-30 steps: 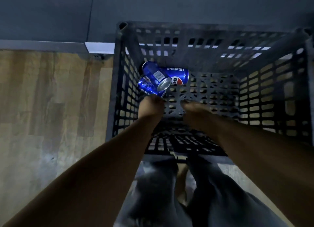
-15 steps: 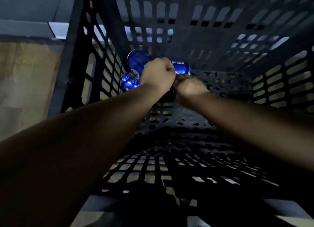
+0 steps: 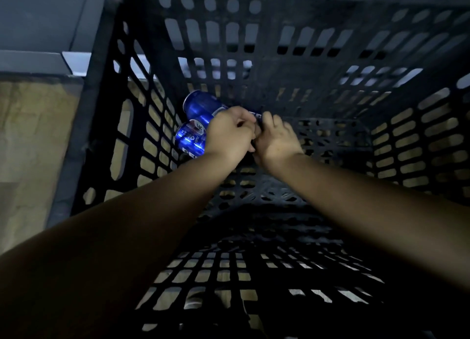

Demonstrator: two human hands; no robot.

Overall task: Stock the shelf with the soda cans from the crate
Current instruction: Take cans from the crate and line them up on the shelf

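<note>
Grasp step inside crate [image 3: 407, 66]: left hand [image 3: 229, 135] curls fingers round upper can [image 3: 201, 106], right hand [image 3: 278, 141] round half-hidden can [image 3: 258, 115]. Next: lift both out.

Both bare forearms reach forward and down, converging. Left hand [image 3: 230, 132]: back up, fingers curled round a blue can [image 3: 201, 106]. Right hand [image 3: 276, 140]: knuckles up, fingers curled over a second can [image 3: 258, 115], mostly hidden. Hands touch at the knuckles
</note>
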